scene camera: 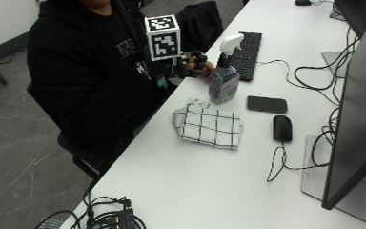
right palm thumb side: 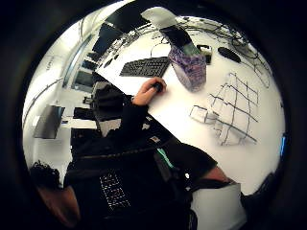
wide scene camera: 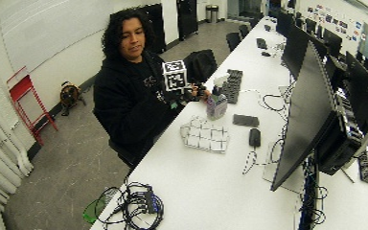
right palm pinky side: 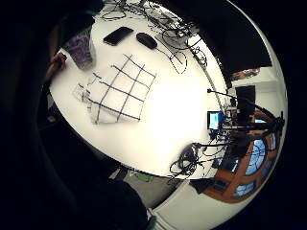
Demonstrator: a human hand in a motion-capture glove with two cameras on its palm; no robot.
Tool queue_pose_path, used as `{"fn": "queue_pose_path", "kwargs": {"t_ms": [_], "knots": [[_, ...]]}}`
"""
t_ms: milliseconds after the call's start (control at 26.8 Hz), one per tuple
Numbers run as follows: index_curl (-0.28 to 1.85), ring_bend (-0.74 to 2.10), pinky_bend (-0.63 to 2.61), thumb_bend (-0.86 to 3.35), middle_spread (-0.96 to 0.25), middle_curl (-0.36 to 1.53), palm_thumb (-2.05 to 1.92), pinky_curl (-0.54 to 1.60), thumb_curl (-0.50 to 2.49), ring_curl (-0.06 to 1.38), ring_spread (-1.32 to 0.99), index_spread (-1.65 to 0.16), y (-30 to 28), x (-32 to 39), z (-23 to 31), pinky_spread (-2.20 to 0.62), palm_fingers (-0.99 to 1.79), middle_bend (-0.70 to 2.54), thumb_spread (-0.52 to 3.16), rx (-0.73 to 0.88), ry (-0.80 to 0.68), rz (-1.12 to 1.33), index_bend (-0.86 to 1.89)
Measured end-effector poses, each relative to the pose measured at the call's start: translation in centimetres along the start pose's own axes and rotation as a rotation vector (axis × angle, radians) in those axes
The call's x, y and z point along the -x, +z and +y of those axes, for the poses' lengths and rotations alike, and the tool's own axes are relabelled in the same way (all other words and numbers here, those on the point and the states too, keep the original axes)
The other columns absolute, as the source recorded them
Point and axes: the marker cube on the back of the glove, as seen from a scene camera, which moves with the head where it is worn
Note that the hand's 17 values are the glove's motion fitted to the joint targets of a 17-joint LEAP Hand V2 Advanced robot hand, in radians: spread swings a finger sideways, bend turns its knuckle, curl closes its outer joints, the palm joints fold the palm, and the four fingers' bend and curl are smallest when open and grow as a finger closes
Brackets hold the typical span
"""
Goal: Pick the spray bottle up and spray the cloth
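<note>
Gloved right hand [scene camera: 192, 63] raised beside the bottle [scene camera: 223, 78], on the person's side; whether its fingers are curled or straight cannot be told. Bottle upright on the white table [scene camera: 189, 181], clear body showing a purple tint, white spray head on top, contents not discernible. Checked cloth [scene camera: 209, 126] lies folded flat just beside the bottle, toward the table's near edge. Phone [scene camera: 267, 104] and mouse [scene camera: 282, 128] lie beyond the bottle, toward the monitor [scene camera: 357, 119]; keyboard [scene camera: 248, 47] behind the bottle. Bare tabletop extends past the cloth
</note>
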Motion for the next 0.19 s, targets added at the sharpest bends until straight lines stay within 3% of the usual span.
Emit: {"fn": "queue_pose_path", "kwargs": {"t_ms": [187], "knots": [[0.24,0.44,0.51,-0.04,-0.07,0.32,0.44,0.37,0.37,0.34,-0.11,-0.38,1.26,-0.20,0.90,0.15,0.16,0.20,0.93,0.018,0.027,-0.010,0.10]]}}
